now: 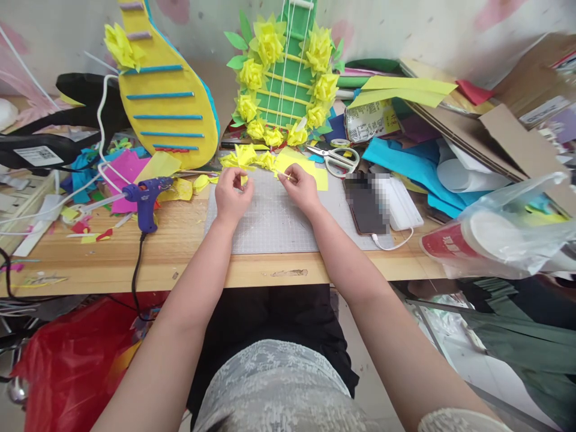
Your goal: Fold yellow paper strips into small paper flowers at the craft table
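Observation:
My left hand [234, 195] is closed in a pinch above the grey cutting mat [274, 231], with a bit of yellow paper [244, 179] showing between its fingers. To its right, my right hand [300, 189] pinches a thin pale stick [288, 176], mostly covered by the fingers. Just beyond both hands lie crumpled yellow paper pieces [243, 155] and a flat yellow sheet [315, 174]. Scissors [339, 161] with pale handles rest at the mat's far right corner.
A blue glue gun [146, 201] stands at left, its cord crossing the table edge. Behind are a yellow paper instrument [166, 105] and a green one [292, 78] ringed with yellow paper flowers. At right lie a phone [364, 207], a white power bank [400, 201] and a bagged cup [463, 240].

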### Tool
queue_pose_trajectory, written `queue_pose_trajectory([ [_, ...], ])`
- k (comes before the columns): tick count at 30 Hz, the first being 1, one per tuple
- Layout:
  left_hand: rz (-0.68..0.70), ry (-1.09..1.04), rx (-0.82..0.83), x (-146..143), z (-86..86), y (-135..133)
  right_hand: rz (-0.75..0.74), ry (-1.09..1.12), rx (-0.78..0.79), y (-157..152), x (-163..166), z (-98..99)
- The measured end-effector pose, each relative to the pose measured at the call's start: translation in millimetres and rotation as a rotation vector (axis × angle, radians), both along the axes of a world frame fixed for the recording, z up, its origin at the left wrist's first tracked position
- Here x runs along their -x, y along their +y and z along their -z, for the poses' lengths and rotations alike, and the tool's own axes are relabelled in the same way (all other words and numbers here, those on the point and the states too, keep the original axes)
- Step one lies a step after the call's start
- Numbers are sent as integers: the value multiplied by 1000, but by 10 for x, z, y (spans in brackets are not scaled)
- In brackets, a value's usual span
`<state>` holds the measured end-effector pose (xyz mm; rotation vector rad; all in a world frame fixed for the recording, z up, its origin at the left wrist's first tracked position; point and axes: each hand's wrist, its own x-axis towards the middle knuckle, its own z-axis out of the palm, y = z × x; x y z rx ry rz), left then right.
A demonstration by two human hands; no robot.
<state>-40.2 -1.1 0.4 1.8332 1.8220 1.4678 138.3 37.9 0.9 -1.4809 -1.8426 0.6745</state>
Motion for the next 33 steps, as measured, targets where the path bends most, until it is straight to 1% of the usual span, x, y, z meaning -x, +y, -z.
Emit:
queue_pose_trajectory([
  [3, 6, 6, -19, 32, -54, 13, 134, 48, 28, 76, -35, 39],
  [6, 97, 88, 23, -61, -161, 82, 228, 125, 15, 151, -83, 81],
  [9, 245, 181, 77, -298, -285, 231, 297, 282, -32, 246, -167, 127],
  [11, 330, 272, 130, -492, -330, 366, 358, 381, -74, 328, -246, 162],
  [13, 368, 355, 212, -664, -329, 503, 445, 425, -91, 415, -329, 200],
  [15, 376, 406, 307, -777, -295, 612, 483, 424, -86, 487, -396, 240],
  [16, 380, 400, 324, -804, -273, 651, 489, 413, -85, 512, -418, 258],
  [18, 355, 354, 310, -801, -232, 704, 470, 381, -91, 531, -436, 283],
  [20, 324, 310, 259, -732, -197, 740, 434, 347, -82, 507, -425, 283],
  [22, 304, 304, 220, -623, -167, 780, 410, 296, -40, 450, -398, 254],
  [26, 279, 335, 221, -392, -102, 888, 372, 103, 54, 324, -363, 151],
  [29, 322, 375, 236, -266, -58, 945, 274, 18, 14, 286, -369, 97],
  [33, 372, 352, 216, -178, -36, 918, 63, -115, -90, 276, -378, 65],
])
